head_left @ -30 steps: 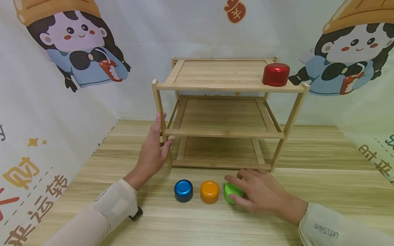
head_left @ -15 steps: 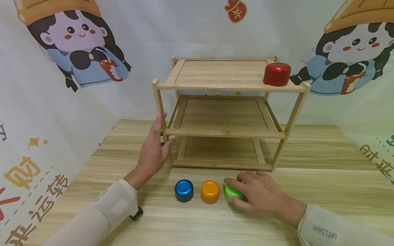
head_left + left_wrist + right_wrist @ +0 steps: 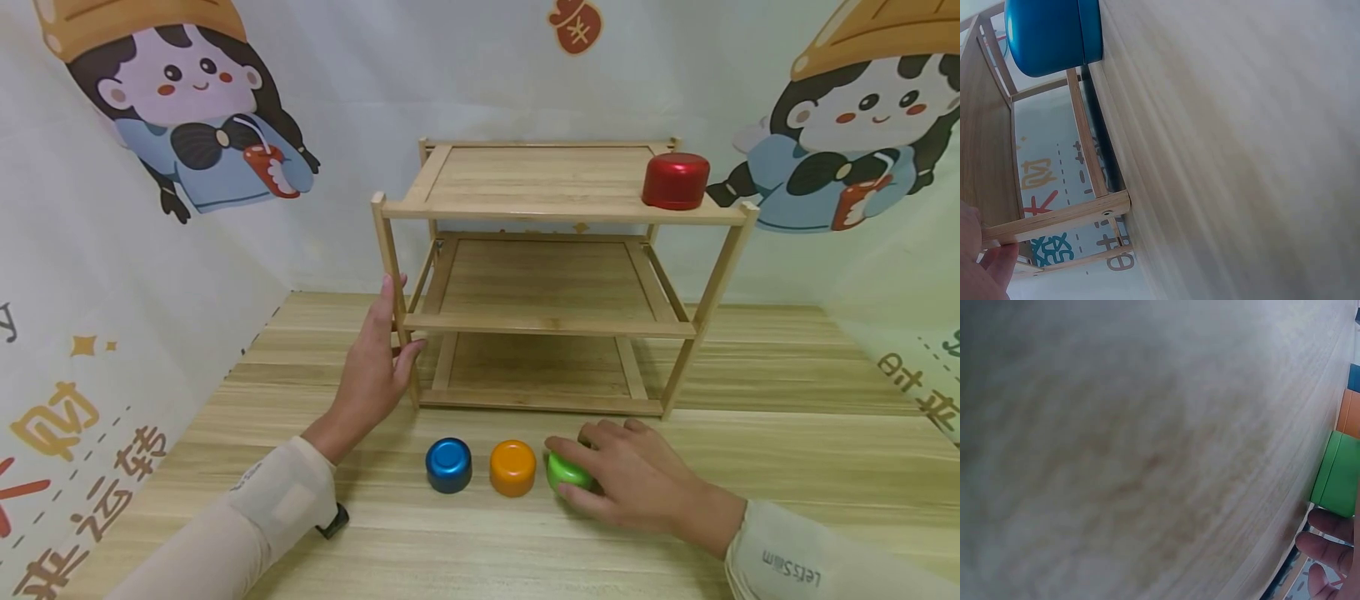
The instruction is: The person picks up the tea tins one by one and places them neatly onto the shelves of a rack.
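In the head view my left hand grips the front left post of a three-tier wooden rack, thumb on the inner side. The left wrist view shows fingers behind that post. My right hand holds a small round green tin on the table, with thumb at the near side and fingers at the far side. Part of the tin is hidden under the hand. To its left stand an orange tin and a blue tin, in a row before the rack.
A larger red tin stands at the front right corner of the rack's top shelf. The middle shelf and bottom shelf lie below it. A printed cloth backdrop hangs behind and at both sides of the wooden table.
The right hand's fingers have settled slightly lower around the green tin. The left hand keeps its grip on the post, and the rack and the other tins stay in place.
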### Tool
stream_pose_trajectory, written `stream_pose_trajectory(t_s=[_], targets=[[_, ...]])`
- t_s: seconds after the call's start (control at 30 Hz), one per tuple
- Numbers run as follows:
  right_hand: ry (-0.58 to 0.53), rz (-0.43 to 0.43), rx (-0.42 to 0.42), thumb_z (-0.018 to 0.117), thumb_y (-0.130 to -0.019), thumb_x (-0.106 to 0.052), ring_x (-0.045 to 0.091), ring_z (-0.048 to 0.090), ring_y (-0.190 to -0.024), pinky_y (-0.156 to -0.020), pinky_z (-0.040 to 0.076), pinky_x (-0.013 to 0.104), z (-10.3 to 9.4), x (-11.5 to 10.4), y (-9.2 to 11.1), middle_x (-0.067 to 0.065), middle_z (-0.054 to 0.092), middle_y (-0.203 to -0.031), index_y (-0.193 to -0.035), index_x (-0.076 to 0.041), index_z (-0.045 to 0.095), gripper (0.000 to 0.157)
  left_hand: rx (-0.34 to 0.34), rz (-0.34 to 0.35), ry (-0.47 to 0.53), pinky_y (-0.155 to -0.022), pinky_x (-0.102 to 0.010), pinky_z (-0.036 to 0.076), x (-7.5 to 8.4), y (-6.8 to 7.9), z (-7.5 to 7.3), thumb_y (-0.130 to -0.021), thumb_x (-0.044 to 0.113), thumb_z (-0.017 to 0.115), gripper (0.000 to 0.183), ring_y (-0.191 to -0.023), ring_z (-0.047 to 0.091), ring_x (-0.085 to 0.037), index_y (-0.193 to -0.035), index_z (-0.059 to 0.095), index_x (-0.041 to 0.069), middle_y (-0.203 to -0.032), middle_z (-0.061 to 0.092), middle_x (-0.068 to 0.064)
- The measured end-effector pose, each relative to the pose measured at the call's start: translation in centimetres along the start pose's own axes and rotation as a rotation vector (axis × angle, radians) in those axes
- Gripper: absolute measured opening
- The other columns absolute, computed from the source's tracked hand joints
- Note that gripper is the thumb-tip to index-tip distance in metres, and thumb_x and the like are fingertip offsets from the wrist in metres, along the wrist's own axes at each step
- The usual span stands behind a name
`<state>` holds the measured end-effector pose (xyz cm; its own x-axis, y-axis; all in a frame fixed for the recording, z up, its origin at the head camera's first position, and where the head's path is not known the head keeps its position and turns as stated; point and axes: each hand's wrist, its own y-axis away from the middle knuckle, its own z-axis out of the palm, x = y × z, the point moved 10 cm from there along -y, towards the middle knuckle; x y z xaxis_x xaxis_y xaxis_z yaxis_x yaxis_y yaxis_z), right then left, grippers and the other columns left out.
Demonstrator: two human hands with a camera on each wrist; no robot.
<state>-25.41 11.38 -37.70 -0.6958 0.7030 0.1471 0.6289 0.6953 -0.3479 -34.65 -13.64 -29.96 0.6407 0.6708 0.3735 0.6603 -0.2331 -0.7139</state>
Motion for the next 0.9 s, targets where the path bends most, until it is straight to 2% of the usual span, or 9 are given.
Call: stream_pose_trajectory(t_s=[0.23,0.9], targets=[[-0.006,0.005,-0.021,0.062,-0.094,-0.053,0.006,0.048,-0.073,-0.061,0.037,0.023,0.18,-0.01,0.0,-0.009,0.061,-0.088,-0.134,-0.033,0.063,0.045,-0.003,-0.008,0.009,-0.081,-0.052,0.064,-0.05,0.0,0.02,-0.094,0.0,0.07,0.102,-0.124,0.06,-0.039,-0.165,0.0,0.02,-0.17,0.024,-0.001],[-0.007,0.008,-0.045,0.059,-0.097,-0.054,0.006,0.048,-0.073,-0.062,0.039,0.024,0.35,-0.22,-0.27,-0.008,0.062,-0.091,-0.136,-0.032,0.062,0.045,0.001,0.001,0.008,-0.081,-0.053,0.064,0.1,-0.01,-0.06,-0.094,0.0,0.07,0.102,-0.129,0.057,-0.039,-0.165,0.0,0.019,-0.17,0.025,-0.002]])
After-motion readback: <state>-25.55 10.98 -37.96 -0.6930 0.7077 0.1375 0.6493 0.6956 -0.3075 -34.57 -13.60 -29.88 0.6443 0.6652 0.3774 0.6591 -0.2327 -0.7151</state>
